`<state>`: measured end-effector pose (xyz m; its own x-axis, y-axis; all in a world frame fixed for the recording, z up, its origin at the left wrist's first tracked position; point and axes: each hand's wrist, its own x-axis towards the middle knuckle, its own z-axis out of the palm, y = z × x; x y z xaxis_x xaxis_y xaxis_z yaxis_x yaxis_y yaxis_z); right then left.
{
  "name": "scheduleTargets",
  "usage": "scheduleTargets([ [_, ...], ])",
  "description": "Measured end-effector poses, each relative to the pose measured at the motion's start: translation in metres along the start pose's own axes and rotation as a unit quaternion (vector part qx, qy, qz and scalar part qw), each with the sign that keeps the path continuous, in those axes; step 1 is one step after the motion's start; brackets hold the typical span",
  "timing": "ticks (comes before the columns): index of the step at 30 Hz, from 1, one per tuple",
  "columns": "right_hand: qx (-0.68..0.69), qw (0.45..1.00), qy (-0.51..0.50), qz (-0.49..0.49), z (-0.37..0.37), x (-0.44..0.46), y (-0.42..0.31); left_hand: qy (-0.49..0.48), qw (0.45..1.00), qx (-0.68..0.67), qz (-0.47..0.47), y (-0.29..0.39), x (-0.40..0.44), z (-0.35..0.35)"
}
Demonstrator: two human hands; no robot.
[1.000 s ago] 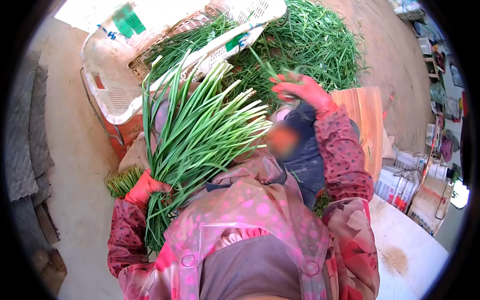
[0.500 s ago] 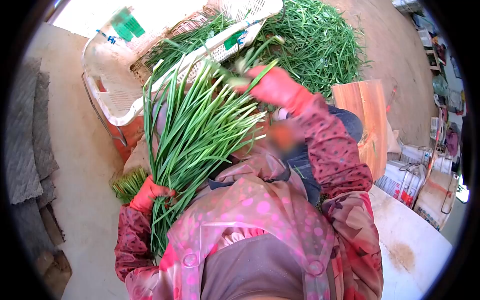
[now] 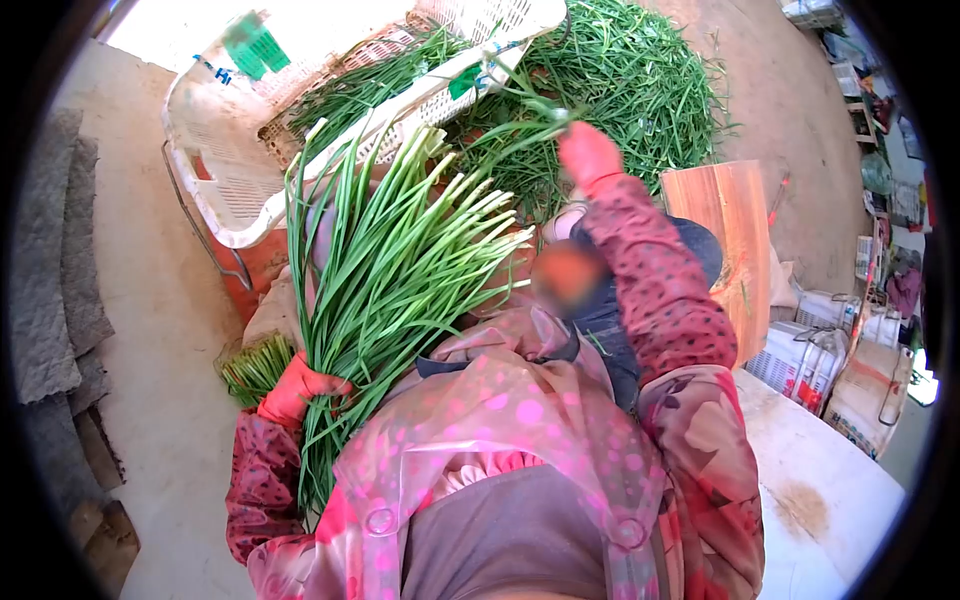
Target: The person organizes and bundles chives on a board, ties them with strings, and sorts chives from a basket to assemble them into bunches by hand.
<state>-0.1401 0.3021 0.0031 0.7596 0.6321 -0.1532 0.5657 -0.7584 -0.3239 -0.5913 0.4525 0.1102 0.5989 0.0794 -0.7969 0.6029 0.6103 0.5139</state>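
Observation:
My left hand (image 3: 305, 388), in a red glove, is closed round the leafy end of a big bunch of garlic chives (image 3: 395, 255). The bunch lies across my lap, its pale cut ends pointing up and to the right. My right hand (image 3: 590, 158), also in a red glove, is over the front edge of a loose green heap (image 3: 640, 90). Its fingers are closed on a few thin chive leaves (image 3: 520, 128) that trail off to the left. A smaller bundle of chives (image 3: 258, 372) sits just beyond my left hand, cut ends up.
A white plastic basket (image 3: 225, 205) with chives inside stands tilted at the upper left. To the right of my knee is an upright wooden board (image 3: 715, 235). White packed bags (image 3: 805, 350) stand farther right. Grey quilted sheets (image 3: 45, 270) lie at the far left.
My right hand has moved right, away from the cut ends of the bunch to the loose heap, carrying a few leaves. My left hand keeps its hold in the same place.

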Motion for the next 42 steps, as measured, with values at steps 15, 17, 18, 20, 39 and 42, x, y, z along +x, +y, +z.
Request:
scheduleTargets([
  [15,0.058,0.948,-0.042,-0.311,0.022,-0.145,-0.086,0.039,0.999,0.003,-0.012,-0.001,-0.005,0.014],
  [17,0.168,0.929,-0.002,-0.33,0.037,-0.135,-0.076,0.039,0.999,0.013,-0.013,-0.004,-0.004,0.009],
  [18,0.273,0.899,0.039,-0.34,0.035,-0.133,-0.077,0.035,0.999,0.025,-0.015,-0.005,-0.004,0.007],
  [20,0.223,0.915,0.029,-0.334,0.025,-0.136,-0.078,0.053,0.998,0.017,0.008,-0.003,-0.004,0.014],
  [39,0.016,0.995,-0.068,0.07,0.01,-0.022,0.077,0.018,0.999,0.021,0.024,-0.027,-0.004,0.009],
  [42,0.296,0.91,-0.27,0.105,-0.028,-0.065,0.02,0.02,1.0,0.019,0.008,-0.03,-0.004,0.007],
])
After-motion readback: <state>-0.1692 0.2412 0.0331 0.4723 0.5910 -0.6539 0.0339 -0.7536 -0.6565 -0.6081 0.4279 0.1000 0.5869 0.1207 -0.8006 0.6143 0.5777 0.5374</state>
